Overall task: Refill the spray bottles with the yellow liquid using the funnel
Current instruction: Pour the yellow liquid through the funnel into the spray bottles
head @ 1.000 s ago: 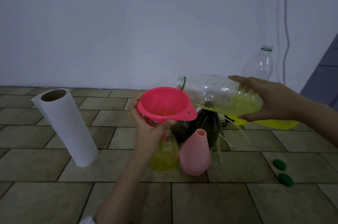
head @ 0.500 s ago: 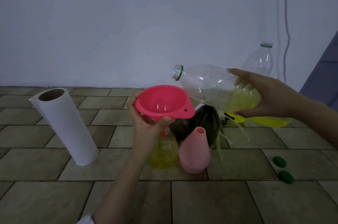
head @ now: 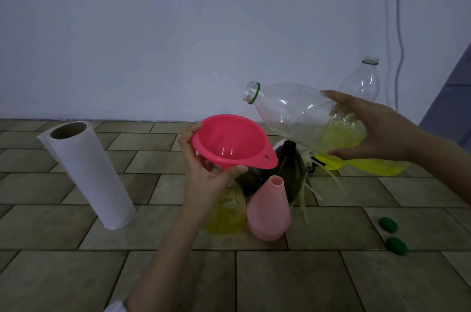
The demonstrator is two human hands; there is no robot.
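My left hand (head: 204,174) grips the pink funnel (head: 230,142), whose spout sits in the neck of a clear spray bottle (head: 226,212) holding yellow liquid. My right hand (head: 367,128) holds a large clear plastic bottle (head: 293,110) by its base. That bottle is tilted with its open mouth raised above the funnel's right rim, and a little yellow liquid lies pooled at its base. A pink spray bottle (head: 269,212) without a cap stands right of the funnel bottle. Two dark bottles (head: 290,166) stand behind them.
A white paper towel roll (head: 88,174) stands at the left. Two green caps (head: 391,234) lie on the tiled floor at the right. An empty clear bottle (head: 362,81) stands by the wall, and spray heads with tubes (head: 323,179) and a yellow object (head: 369,165) lie behind.
My right hand has tipped the large bottle's mouth up and away from the funnel, so the yellow liquid ran back to its base. My left hand kept the funnel in place.
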